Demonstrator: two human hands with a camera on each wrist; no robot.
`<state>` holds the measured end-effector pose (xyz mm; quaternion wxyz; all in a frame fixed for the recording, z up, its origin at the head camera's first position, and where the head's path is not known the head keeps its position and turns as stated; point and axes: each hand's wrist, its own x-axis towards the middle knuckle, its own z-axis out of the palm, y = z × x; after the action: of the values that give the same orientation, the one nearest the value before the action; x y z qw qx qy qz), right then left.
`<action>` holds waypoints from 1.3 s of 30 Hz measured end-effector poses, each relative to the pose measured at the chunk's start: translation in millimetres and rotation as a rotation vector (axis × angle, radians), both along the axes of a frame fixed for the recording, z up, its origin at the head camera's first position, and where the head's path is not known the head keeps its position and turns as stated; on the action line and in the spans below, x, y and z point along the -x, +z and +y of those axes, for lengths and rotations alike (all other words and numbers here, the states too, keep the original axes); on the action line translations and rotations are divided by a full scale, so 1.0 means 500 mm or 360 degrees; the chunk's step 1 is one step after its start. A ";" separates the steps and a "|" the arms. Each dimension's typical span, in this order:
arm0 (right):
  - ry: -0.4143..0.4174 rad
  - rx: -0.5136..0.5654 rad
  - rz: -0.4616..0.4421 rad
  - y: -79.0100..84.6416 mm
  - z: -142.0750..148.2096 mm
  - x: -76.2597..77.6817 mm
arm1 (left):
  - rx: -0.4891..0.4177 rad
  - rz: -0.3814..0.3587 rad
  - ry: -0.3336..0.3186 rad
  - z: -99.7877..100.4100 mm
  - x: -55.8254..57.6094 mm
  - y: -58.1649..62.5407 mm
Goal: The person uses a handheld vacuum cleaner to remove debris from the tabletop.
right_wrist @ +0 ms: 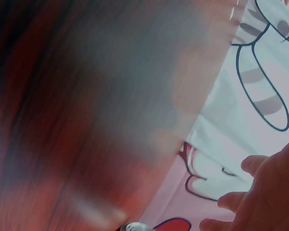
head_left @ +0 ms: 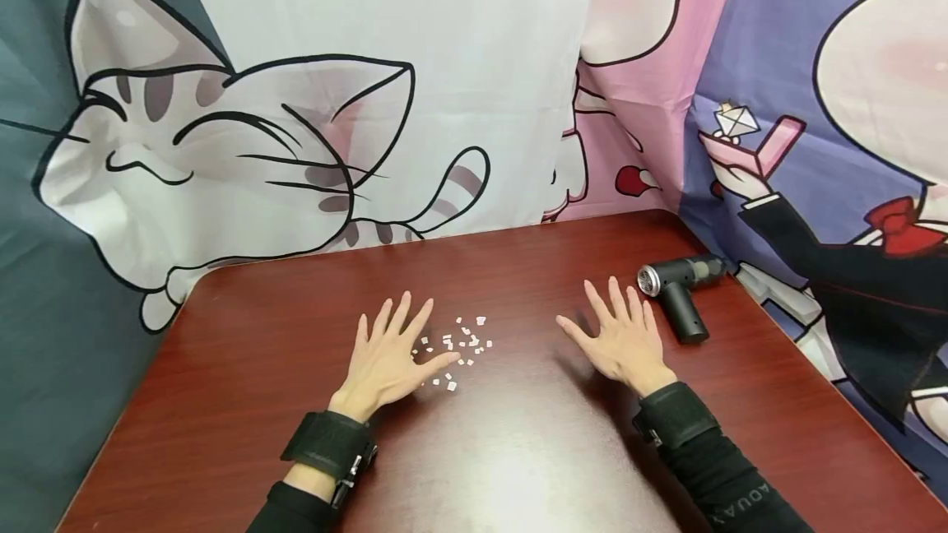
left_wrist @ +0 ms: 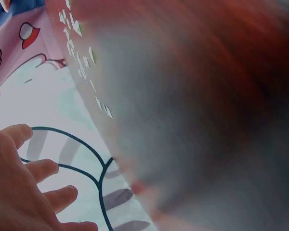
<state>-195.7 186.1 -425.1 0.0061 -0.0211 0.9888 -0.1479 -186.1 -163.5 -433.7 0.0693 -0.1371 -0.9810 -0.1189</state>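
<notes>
My left hand (head_left: pixel 388 360) hovers over or lies on the table with fingers spread and straight; I cannot tell if it touches. Beside its thumb lie several tiny white paper-like scraps (head_left: pixel 475 341), scattered loosely. In the left wrist view, the scraps (left_wrist: pixel 85 61) show beyond the left hand (left_wrist: pixel 19 192). My right hand (head_left: pixel 625 344) is also spread, holding nothing, its shadow falling on the table. Just right of it lies a black pistol-shaped handheld device (head_left: pixel 680 294) with a silver round end and a translucent section. The right wrist view shows the right hand (right_wrist: pixel 269 192) and that device's silver end (right_wrist: pixel 136 226).
The reddish-brown wooden table (head_left: pixel 296 319) has a bright glare near its front. Behind it hangs a cloth printed with a cartoon cat (head_left: pixel 222 163), and a printed blue-purple cloth (head_left: pixel 770 48) hangs along the right side. Both wrists wear black bands (head_left: pixel 329 442).
</notes>
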 end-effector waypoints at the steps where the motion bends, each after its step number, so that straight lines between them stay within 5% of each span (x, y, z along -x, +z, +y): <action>1: -0.0015 -0.0002 -0.0003 0.000 0.005 0.002 | -0.0002 -0.0001 -0.0005 0.001 0.001 0.000; 21: -0.0231 0.0014 -0.0026 -0.003 0.110 0.029 | -0.0026 -0.0012 -0.0044 0.013 0.008 -0.002; 32: -0.0465 0.0111 0.0024 -0.033 0.167 0.053 | -0.0022 -0.0004 -0.0028 0.008 0.009 -0.011; 39: -0.0575 0.0157 -0.0084 -0.032 0.199 0.055 | -0.0004 0.0030 -0.0053 0.015 0.012 -0.011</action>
<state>-223.4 285.5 -441.3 0.0045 0.1604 0.9675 -0.1955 -192.1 -155.8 -439.1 0.0766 -0.1544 -0.9777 -0.1199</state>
